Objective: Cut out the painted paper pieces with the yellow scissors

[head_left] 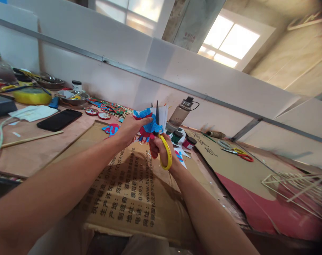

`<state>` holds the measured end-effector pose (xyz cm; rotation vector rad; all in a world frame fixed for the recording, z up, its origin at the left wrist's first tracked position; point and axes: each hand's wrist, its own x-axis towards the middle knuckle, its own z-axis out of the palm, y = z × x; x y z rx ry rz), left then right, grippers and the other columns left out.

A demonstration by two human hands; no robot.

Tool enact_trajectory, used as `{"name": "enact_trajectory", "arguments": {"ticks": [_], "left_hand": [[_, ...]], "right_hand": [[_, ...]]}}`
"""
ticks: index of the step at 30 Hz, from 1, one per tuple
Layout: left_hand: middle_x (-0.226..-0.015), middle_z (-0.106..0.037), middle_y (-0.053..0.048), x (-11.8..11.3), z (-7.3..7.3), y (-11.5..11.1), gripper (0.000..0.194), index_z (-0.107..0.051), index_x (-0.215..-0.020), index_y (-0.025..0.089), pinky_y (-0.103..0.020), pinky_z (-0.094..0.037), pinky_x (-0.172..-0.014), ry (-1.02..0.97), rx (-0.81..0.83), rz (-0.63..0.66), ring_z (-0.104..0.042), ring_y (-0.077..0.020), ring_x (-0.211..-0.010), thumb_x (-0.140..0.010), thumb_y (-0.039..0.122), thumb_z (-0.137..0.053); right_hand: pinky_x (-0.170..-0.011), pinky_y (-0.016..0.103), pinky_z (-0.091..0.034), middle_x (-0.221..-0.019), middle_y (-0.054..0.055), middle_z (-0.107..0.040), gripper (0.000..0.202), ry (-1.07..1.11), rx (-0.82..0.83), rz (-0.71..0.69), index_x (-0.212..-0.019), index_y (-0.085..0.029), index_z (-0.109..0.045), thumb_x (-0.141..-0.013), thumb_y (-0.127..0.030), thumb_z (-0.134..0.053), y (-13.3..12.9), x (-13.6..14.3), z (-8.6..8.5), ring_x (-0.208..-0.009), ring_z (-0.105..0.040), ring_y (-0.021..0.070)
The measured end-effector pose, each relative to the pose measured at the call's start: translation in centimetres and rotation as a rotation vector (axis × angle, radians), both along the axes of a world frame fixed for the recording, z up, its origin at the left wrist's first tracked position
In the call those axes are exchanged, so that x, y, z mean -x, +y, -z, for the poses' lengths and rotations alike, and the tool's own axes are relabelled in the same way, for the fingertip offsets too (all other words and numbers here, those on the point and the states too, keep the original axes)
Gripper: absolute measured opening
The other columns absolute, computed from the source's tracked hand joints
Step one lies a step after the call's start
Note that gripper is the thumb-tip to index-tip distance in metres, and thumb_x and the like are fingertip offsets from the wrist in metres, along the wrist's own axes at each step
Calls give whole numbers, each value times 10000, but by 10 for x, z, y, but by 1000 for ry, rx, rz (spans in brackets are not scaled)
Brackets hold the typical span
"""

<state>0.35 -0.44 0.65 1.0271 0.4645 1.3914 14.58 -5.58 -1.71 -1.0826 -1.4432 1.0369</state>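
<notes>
My left hand [131, 129] pinches a piece of painted paper [147, 124] in bright blue and pink-red, with a white part behind it. My right hand [162, 148] is closed around scissors [165, 156] with yellow and red handles. The dark blades point up, parted, with the paper's edge at them. Both hands are above a flattened cardboard sheet [118, 198] printed with black characters. Left of the paper, another blue and pink painted piece [111, 129] lies near the cardboard's far edge. A similar piece [180, 156] rests just behind my right wrist.
Behind the hands stand a grey water bottle [180, 113] and paint jars [189, 142]. A black phone [60, 119], bowls [75, 98] and a yellow tape roll [32, 95] lie to the left. On the right are other scissors [239, 153] and a thin stick frame [296, 191].
</notes>
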Motion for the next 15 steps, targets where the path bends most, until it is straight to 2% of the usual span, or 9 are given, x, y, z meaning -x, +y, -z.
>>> {"name": "enact_trajectory", "arguments": {"ticks": [8,15], "left_hand": [[-814,-779,-49,-1,0,0,333,-797,-843,140,-326,-618,-754,-14,9,4,-714,-164,-712,-585,266,-965],[-811,-781,-46,0,0,0,364,-800,-852,141,-338,-626,-788,1,-11,-4,-714,-166,-709,-574,297,-976]], "right_hand": [[-367,247,-326,-475,-112,-349,332,-12,0,6,-807,-265,-443,-732,-489,-676,-3,1,-4,-376,-342,94],[-372,248,-311,-508,-118,-350,334,-13,-20,16,-827,-262,-446,-744,-488,-678,-2,1,0,-386,-324,86]]}}
